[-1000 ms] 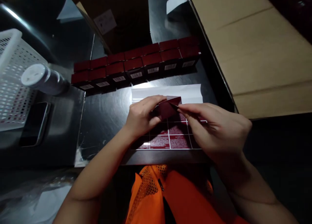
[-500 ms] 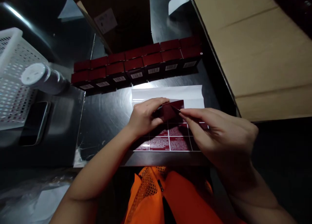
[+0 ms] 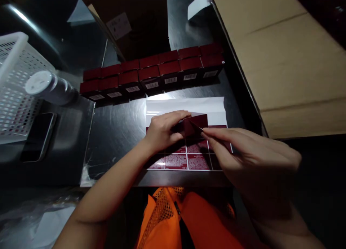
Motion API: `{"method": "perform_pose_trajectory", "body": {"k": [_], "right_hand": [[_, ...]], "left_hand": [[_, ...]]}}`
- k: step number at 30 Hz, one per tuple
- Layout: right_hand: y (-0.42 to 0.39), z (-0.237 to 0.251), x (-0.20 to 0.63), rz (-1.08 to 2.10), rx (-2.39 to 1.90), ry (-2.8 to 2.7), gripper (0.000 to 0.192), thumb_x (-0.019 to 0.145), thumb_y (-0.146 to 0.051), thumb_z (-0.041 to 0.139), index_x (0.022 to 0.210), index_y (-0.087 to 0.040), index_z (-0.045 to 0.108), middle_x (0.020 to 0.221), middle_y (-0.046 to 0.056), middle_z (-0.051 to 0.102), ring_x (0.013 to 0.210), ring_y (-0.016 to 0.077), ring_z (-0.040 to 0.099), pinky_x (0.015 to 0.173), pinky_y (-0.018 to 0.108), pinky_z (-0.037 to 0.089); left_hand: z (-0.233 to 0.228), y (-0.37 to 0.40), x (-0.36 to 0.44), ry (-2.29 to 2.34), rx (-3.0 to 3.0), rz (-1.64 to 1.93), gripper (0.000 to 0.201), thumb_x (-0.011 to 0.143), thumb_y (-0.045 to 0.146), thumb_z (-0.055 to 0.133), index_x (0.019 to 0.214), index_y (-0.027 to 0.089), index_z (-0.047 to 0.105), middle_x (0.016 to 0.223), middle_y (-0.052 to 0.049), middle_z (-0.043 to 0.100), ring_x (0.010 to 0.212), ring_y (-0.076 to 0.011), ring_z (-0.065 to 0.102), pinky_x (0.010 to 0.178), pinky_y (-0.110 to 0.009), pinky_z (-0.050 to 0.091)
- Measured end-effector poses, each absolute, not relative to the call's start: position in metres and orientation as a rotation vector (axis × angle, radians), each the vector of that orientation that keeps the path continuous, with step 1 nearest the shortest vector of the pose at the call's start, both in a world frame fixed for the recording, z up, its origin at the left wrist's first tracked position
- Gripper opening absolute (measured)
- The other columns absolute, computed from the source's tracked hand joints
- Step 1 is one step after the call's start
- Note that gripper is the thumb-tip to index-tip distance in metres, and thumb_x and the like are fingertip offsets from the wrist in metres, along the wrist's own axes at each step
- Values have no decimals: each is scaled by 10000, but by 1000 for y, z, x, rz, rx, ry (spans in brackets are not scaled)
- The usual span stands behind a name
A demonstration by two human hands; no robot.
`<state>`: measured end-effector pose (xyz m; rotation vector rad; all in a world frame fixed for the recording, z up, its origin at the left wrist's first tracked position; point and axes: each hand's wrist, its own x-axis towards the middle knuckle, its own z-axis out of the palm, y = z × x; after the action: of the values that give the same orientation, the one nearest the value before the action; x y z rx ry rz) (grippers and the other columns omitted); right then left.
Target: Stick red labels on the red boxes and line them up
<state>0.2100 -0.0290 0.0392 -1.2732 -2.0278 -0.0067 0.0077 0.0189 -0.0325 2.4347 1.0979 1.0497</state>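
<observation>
My left hand [image 3: 165, 128] is closed round a small dark red box [image 3: 199, 123], fingers over its top and thumb below. My right hand [image 3: 238, 148] pinches a thin label [image 3: 198, 127] between thumb and forefinger, at the side of the box that faces me. The label shows almost edge-on, so its print is hidden. Under both hands lies a sheet of dark red printed labels [image 3: 176, 161]. Its far part is bare white backing, and my hands hide some of its middle.
Two rows of dark red boxes [image 3: 150, 75] with barcodes stand behind the sheet on the metal table [image 3: 116, 133]. To the left are a white plastic basket [image 3: 32, 57], a lidded jar [image 3: 50, 87] and a phone [image 3: 38, 137]. A large cardboard box [image 3: 292, 68] borders the right.
Both hands have shifted slightly right with the dark red box. My right hand has turned a little, its pinch staying close to the box.
</observation>
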Motion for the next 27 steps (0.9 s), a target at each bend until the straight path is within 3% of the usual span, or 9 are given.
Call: {"method": "perform_pose_trajectory", "body": {"k": [5,19,27], "right_hand": [[-32,44,211,-38,-1288,-2080,139,877,-67,663,872,-141,781,835,1,782,765,133,745,778,181,533],[-42,40,225,171,-1272,-2210,259,914,-90,556,1083,-184,728,1025,17,772,913,182,743,874,238,543],[-41,36,225,191,-1249,-2166,198,916,-114,590,1045,-166,732,1012,25,771,927,177,738,922,223,530]], "left_hand": [[-34,20,9,1045,2412,1086,426,809,227,766,1212,161,647,1163,-94,749,1068,-192,724,951,-266,580],[-38,23,12,1033,2365,1120,410,813,269,772,1201,183,670,1132,-80,761,1006,-189,744,906,-274,605],[-39,25,13,1092,2318,1084,360,818,282,750,1162,190,694,1109,-71,768,963,-191,752,872,-287,614]]}}
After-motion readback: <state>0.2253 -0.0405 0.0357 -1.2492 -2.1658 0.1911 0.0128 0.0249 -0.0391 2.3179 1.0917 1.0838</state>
